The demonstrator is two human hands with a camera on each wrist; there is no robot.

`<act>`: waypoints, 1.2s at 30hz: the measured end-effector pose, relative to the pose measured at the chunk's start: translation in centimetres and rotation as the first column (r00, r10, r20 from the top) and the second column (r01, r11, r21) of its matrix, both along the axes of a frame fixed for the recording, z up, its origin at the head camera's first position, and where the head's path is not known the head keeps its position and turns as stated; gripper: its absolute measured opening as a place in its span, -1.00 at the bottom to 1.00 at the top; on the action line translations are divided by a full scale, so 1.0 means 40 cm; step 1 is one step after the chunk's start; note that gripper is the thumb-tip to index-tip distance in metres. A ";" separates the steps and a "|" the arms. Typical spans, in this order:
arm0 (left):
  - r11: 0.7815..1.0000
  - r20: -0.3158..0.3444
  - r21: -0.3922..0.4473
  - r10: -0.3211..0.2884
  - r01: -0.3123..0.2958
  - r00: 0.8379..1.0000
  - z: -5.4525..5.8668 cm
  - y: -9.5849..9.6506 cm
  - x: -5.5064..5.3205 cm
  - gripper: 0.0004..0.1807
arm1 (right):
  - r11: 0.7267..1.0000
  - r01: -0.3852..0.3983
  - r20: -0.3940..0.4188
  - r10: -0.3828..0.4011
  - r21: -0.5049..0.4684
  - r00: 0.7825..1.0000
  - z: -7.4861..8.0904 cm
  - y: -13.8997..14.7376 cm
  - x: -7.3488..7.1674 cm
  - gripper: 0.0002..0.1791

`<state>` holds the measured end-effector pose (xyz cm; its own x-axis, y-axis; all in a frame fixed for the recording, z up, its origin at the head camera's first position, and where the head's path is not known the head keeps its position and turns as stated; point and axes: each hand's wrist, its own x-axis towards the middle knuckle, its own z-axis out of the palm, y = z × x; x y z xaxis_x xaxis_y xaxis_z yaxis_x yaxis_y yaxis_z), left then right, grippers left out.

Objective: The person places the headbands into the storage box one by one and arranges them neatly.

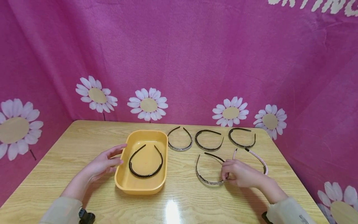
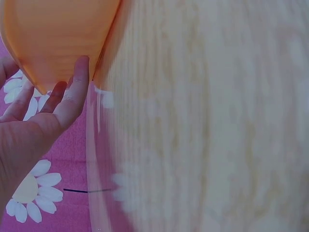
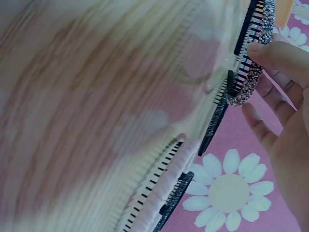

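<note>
My left hand [image 1: 104, 163] rests against the left side of a yellow plastic bin [image 1: 139, 190], fingers mostly straight along its wall. Inside the bin lies a black toothed headband [image 1: 144, 176]. With my right hand [image 1: 237, 172] I pinch the right side of a headband with silvery glitter [image 1: 209, 182]. In the right wrist view, thumb and fingers hold this headband's sparkling outer band [image 3: 267, 24], its dark teeth facing inward. Just beyond the right hand is a pink headband [image 1: 265, 166], partly hidden by it.
Along the back of the wooden table [image 1: 112, 208] lie a glittery headband [image 1: 180, 149], a dark headband [image 1: 209, 149] and another dark headband [image 1: 240, 145]. A pink cloth [image 1: 190, 62] with printed daisies hangs behind and beside the table.
</note>
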<state>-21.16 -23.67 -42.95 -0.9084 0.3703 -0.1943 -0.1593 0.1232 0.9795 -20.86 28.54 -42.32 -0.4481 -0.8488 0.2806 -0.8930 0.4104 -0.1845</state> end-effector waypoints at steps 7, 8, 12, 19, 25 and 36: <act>1.000 0.000 -0.003 0.008 -0.008 1.000 -0.002 0.000 0.001 -0.19 | 1.000 -0.018 -0.034 0.017 -0.024 0.999 0.020 -0.017 0.010 -0.64; 1.000 0.004 -0.001 0.012 -0.012 1.000 -0.001 0.001 0.001 -0.19 | 0.999 -0.027 -0.037 0.025 -0.030 0.999 0.023 -0.020 0.012 -0.64; 1.000 -0.001 0.002 0.008 -0.008 1.000 -0.001 0.000 0.001 -0.20 | 0.995 -0.075 -0.021 0.074 -0.064 0.997 0.038 -0.031 0.014 -0.65; 1.000 0.007 -0.010 0.017 -0.017 1.000 0.000 0.000 -0.001 -0.20 | 0.995 -0.064 0.082 0.070 -0.073 0.994 0.060 -0.043 0.020 -0.62; 1.000 0.003 -0.005 0.014 -0.014 1.000 -0.005 -0.001 -0.002 -0.20 | 0.996 -0.058 0.101 0.065 -0.075 0.993 0.082 -0.055 0.023 -0.63; 0.999 0.016 -0.026 0.019 -0.018 1.000 -0.002 0.000 -0.002 -0.21 | 0.994 -0.069 0.083 0.076 -0.083 0.994 0.149 -0.079 0.025 -0.67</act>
